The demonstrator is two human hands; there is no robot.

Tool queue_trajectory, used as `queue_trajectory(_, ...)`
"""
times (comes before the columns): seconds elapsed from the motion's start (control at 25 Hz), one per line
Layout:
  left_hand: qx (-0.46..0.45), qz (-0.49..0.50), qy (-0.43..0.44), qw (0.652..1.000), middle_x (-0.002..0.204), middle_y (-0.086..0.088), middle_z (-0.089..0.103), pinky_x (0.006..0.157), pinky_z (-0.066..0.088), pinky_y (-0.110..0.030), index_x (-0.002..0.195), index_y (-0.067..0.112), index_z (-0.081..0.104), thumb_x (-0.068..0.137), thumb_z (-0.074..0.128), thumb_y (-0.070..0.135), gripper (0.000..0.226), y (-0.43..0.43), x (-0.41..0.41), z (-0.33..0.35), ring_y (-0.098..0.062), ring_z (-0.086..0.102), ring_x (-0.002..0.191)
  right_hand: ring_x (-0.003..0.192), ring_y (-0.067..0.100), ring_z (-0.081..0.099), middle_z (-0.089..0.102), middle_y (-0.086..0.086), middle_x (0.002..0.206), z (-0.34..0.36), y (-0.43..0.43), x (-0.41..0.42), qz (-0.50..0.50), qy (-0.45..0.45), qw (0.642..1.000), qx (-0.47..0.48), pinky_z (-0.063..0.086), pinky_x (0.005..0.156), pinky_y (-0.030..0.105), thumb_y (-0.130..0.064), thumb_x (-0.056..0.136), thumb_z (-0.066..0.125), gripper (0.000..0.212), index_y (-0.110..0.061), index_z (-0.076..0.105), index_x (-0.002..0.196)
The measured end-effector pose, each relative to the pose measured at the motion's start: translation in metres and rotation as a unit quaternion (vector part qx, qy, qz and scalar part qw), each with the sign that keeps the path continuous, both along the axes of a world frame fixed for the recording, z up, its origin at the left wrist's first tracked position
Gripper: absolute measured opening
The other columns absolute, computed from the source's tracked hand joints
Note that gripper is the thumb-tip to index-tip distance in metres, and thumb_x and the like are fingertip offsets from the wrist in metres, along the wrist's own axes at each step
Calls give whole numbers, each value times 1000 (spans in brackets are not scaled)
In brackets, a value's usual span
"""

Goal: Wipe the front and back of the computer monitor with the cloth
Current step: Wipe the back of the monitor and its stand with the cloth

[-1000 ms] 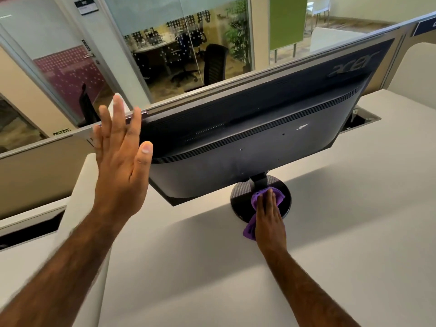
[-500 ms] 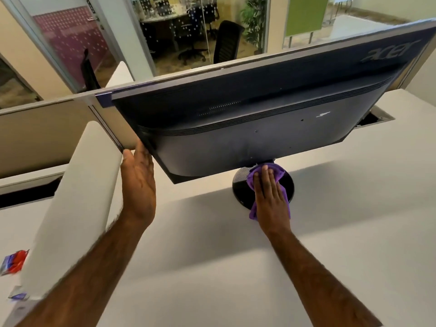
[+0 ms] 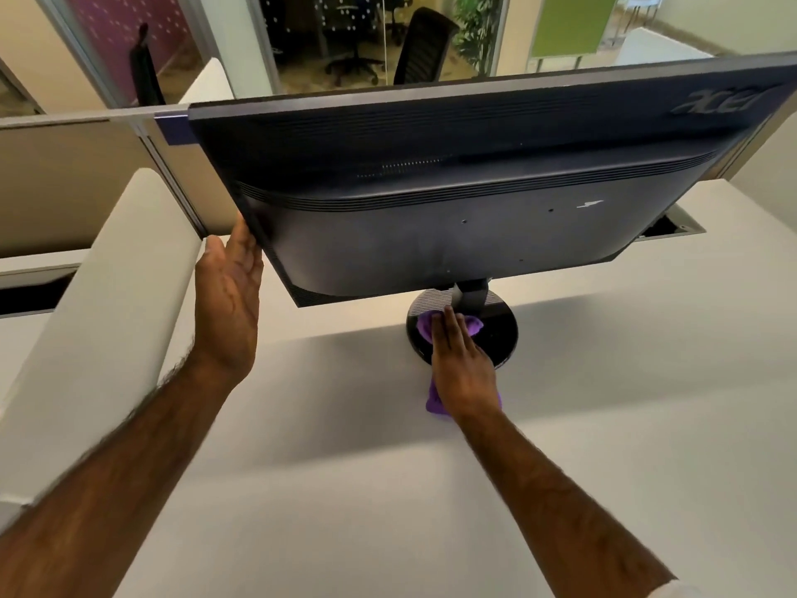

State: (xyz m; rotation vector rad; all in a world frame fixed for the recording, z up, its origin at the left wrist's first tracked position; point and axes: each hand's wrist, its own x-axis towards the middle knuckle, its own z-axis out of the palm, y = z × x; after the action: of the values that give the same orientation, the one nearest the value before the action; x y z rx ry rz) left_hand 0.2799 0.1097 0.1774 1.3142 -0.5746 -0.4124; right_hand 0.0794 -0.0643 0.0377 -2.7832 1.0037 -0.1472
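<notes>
The black computer monitor [image 3: 453,196] stands on the white desk with its back toward me, tilted forward. Its round black base [image 3: 502,334] sits under the panel. My right hand [image 3: 463,369] lies flat with straight fingers on the purple cloth [image 3: 472,325], pressing it onto the base beside the stand neck. Part of the cloth sticks out behind my palm onto the desk. My left hand [image 3: 228,295] is held upright with fingers straight, touching the monitor's lower left edge. The screen side is hidden.
The white desk [image 3: 604,425] spreads around the base. A white padded divider [image 3: 108,304] runs along my left. A beige partition [image 3: 64,183] stands behind the monitor, with a cable cut-out [image 3: 668,228] at the right rear. Office chairs show behind glass.
My left hand dropped from raised in the air to the monitor's lower left edge. My right hand slid the cloth slightly across the base. The view shifted closer.
</notes>
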Motion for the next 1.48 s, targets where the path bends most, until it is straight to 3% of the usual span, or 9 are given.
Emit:
queue_trajectory(0.16, -10, 1, 2, 1000, 165, 5, 34, 126, 19, -30, 161, 15, 24, 107, 5, 46, 65, -2, -2, -2, -6, 33, 150, 138, 40, 48, 36, 23, 159, -8, 7, 19, 6, -21, 1000, 8, 57, 91, 47, -9, 80, 81, 92, 5, 30, 155)
queue_trajectory(0.32, -11, -7, -1, 1000, 166, 5, 32, 127, 18, -31, 162, 15, 22, 106, 6, 48, 68, -2, 0, -4, -6, 31, 151, 146, 40, 34, 40, 19, 156, -27, -20, 44, 87, 9, 996, -34, 32, 120, 53, -28, 96, 55, 62, -8, 37, 152)
queue_trajectory(0.48, -5, -17, -7, 1000, 166, 7, 31, 128, 15, -33, 163, 17, 21, 103, 8, 52, 70, -5, 3, -4, -5, 29, 151, 145, 39, 36, 42, 16, 155, -37, -30, 41, 122, 32, 992, -16, 30, 121, 53, -37, 94, 56, 64, -13, 41, 151)
queue_trajectory(0.88, -10, -31, -20, 999, 165, 8, 33, 129, 11, -38, 163, 18, 22, 102, 6, 58, 74, -13, 2, 0, -7, 27, 153, 157, 15, -1, 5, -5, 170, -47, -41, -32, 209, -2, 978, 19, -6, 125, 31, -21, 102, 46, 69, -27, 14, 163)
queue_trajectory(1.0, -13, -35, -23, 999, 165, 8, 33, 129, 12, -38, 163, 17, 22, 101, 7, 58, 76, -12, 2, 1, -7, 27, 153, 155, 14, 15, 24, -5, 166, -49, -54, -65, 231, -37, 972, 29, 3, 127, 29, -17, 96, 51, 66, -27, 33, 158)
queue_trajectory(1.08, -10, -35, -24, 999, 165, 9, 34, 129, 13, -38, 163, 18, 23, 102, 6, 58, 75, -12, 2, 0, -7, 28, 152, 146, 18, 40, 49, 0, 154, -52, -70, -87, 200, -102, 974, 27, 28, 123, 36, -17, 86, 48, 60, -21, 56, 145)
queue_trajectory(1.2, -9, -33, -22, 999, 164, 9, 35, 128, 14, -38, 163, 19, 23, 103, 6, 56, 73, -12, 1, 2, -7, 30, 152, 127, 26, 60, 64, 4, 138, -34, -93, -106, -13, -224, 972, 75, 48, 107, 40, -22, 85, 45, 52, -16, 68, 132)
queue_trajectory(1.32, 1, -24, -29, 999, 163, 12, 37, 128, 16, -37, 162, 20, 24, 104, 2, 54, 71, -12, -1, 2, -5, 30, 151, 126, 34, 59, 57, 8, 146, -10, -109, -77, -118, -214, 960, 133, 47, 105, 40, -9, 98, 51, 50, -18, 52, 147)
queue_trajectory(1.48, 7, -18, -22, 1000, 163, 14, 37, 128, 15, -36, 162, 22, 25, 104, 2, 55, 72, -12, -3, 1, -5, 30, 151, 154, 32, 20, 26, 6, 167, -18, -127, -25, -17, -78, 983, 167, 25, 123, 50, -7, 100, 48, 60, -19, 35, 157)
